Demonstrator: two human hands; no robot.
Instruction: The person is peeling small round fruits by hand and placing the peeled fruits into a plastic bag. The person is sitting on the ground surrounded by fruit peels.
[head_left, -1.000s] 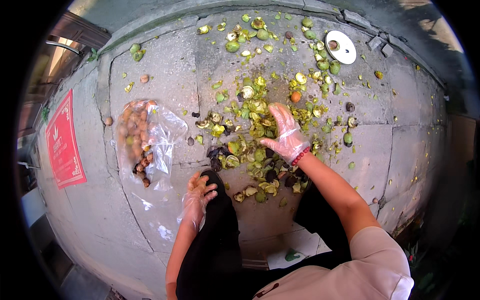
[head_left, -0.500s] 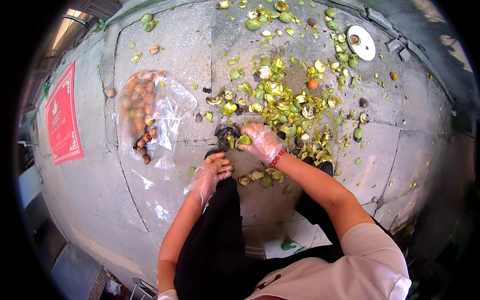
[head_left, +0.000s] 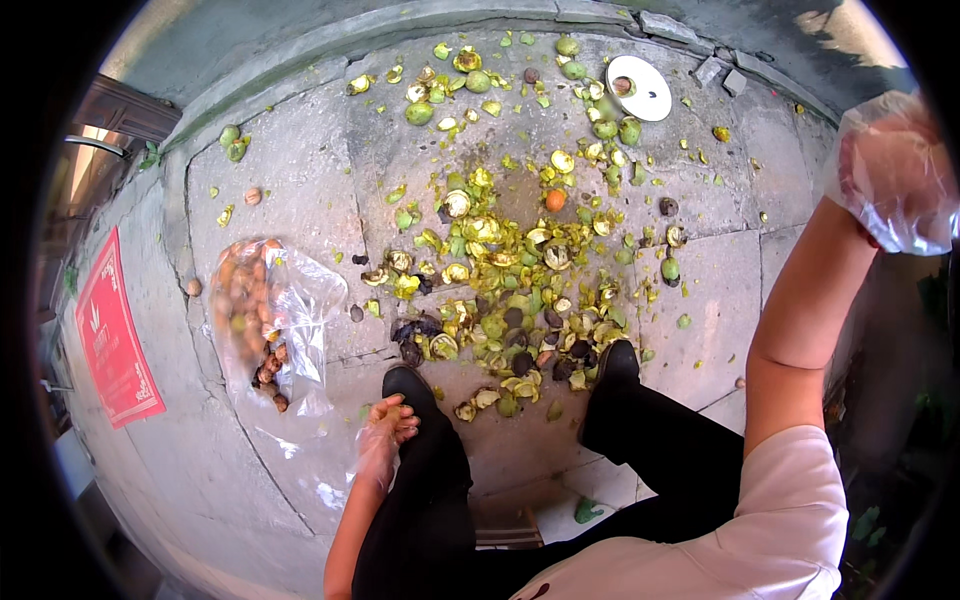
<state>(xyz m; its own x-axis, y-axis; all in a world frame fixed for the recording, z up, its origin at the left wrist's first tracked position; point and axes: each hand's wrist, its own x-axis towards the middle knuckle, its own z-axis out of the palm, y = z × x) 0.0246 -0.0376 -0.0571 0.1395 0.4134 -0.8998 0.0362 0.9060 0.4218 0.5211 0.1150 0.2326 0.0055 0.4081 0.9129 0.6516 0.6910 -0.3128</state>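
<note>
Left hand [head_left: 385, 425] half-curled by the left shoe [head_left: 407, 384], right hand [head_left: 893, 170] high at far right; can't tell if either pinches anything. Nuts [head_left: 268, 370] bagged on the left: a foot bumping that bag [head_left: 312, 300] could spill them!

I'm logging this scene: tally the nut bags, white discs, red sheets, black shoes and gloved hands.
Nut bag: 1
White disc: 1
Red sheet: 1
Left shoe, right shoe: 2
Left hand, right hand: 2
Total: 7

One nut-filled bag [head_left: 308, 305], one disc [head_left: 652, 98] and two shoes [head_left: 407, 383] show.
</note>
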